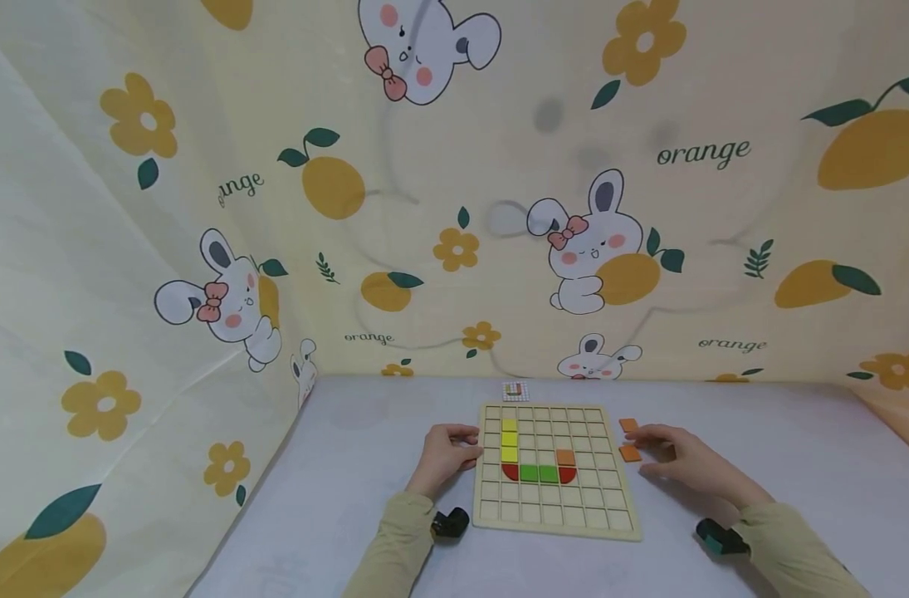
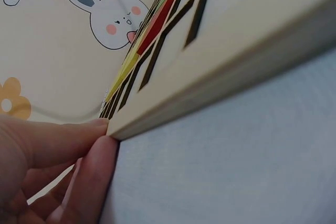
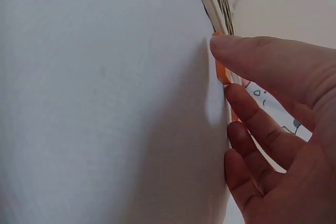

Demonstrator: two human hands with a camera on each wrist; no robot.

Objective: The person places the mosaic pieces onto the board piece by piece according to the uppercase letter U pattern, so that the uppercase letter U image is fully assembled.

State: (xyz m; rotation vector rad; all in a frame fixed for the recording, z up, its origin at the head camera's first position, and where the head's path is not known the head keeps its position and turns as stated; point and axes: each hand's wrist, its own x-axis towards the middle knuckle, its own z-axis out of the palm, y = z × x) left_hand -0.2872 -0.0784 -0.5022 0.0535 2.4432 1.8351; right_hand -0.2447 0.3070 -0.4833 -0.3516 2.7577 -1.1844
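A pale wooden grid board (image 1: 599, 507) lies flat on the table. On it, several yellow tiles (image 1: 509, 440) form a column, two red rounded tiles (image 1: 510, 472) flank green tiles (image 1: 539, 473), and an orange tile (image 1: 565, 458) sits above the right red one. My left hand (image 1: 445, 457) pinches the board's left edge between thumb and finger; its other fingers curl below. Right of the board lie two loose orange tiles, a far one (image 1: 628, 424) and a near one (image 1: 630, 453). My right hand (image 1: 681, 461) is beside them, thumb and fingers spread around the near one (image 3: 222, 69).
A small pattern card (image 1: 515, 391) lies behind the board on the white tablecloth (image 1: 334, 498). A printed curtain (image 1: 439, 166) with rabbits and oranges hangs at the back and left. Each wrist wears a black device (image 1: 450, 523).
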